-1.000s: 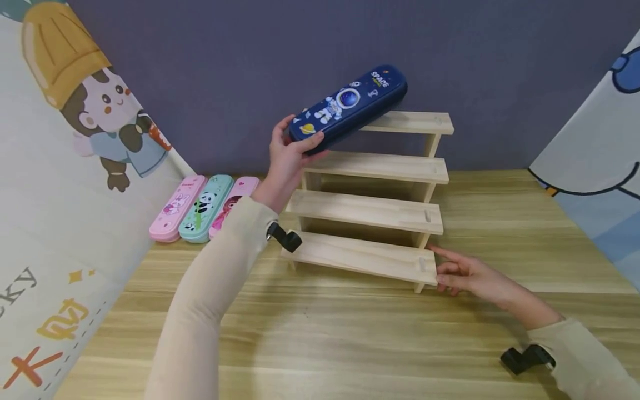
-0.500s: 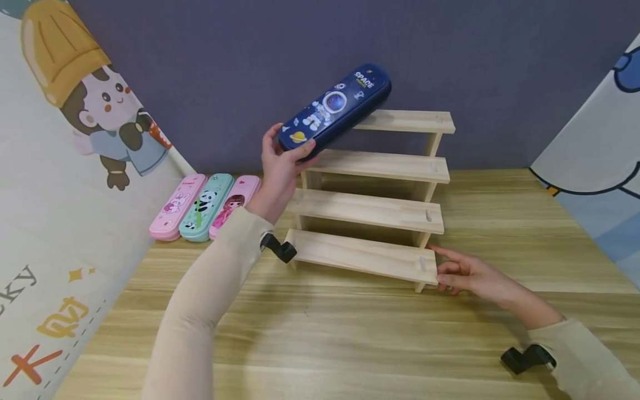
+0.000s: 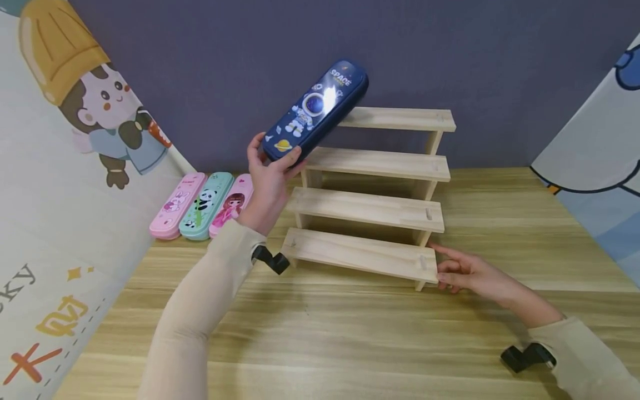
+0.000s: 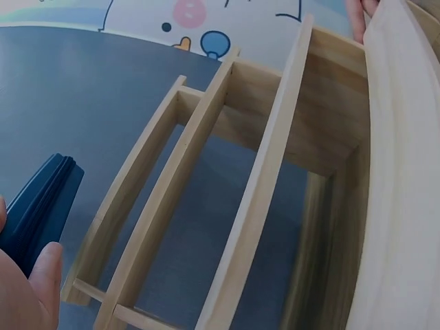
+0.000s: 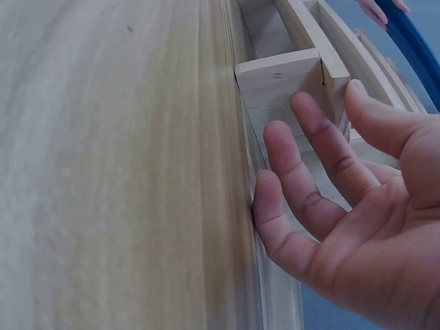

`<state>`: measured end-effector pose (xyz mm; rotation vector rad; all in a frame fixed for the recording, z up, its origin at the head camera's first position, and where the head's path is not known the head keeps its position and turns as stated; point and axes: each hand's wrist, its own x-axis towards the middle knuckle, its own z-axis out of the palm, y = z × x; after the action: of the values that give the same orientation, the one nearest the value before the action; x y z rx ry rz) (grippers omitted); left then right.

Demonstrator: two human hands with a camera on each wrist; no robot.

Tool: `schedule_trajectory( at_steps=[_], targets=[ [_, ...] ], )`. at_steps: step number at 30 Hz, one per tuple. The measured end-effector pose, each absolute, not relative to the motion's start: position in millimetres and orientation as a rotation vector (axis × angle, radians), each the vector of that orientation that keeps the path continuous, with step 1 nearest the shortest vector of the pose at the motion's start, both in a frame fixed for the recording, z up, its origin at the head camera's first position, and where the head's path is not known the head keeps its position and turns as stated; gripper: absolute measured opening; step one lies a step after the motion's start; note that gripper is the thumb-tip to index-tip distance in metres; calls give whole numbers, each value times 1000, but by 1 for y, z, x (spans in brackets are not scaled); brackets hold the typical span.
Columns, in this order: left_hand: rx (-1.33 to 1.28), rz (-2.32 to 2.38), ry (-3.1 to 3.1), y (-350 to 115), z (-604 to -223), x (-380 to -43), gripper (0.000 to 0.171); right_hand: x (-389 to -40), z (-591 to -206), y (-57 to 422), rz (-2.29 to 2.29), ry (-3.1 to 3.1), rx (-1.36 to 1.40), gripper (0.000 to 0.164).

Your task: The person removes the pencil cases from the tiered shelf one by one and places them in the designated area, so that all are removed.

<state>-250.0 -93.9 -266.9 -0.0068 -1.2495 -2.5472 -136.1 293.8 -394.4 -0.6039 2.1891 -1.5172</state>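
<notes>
My left hand grips the lower end of a dark blue pencil case printed with an astronaut and "SPACE". The case is tilted in the air, up to the left of the top step of a pale wooden four-tier rack. In the left wrist view, only part of the blue case shows beside the thumb. My right hand is at the right end of the rack's lowest step. Its thumb touches the board's end, with the other fingers loosely bent, as the right wrist view shows.
Three pencil cases lie side by side at the left: a pink one with a rabbit, a mint one with a panda and a pink one with a girl. A dark wall stands behind the wooden table.
My left hand has moved leftward with the blue pencil case, which has turned a little more upright. The right hand and the rack have stayed in place.
</notes>
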Motion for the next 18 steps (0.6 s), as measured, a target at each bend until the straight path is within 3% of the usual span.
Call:
schedule_trajectory(
  at_steps=[18],
  targets=[
    [-12, -2461, -1089, -118, -285, -238, 76, -137, -394, 294, -1515, 2182, -602, 69]
  ],
)
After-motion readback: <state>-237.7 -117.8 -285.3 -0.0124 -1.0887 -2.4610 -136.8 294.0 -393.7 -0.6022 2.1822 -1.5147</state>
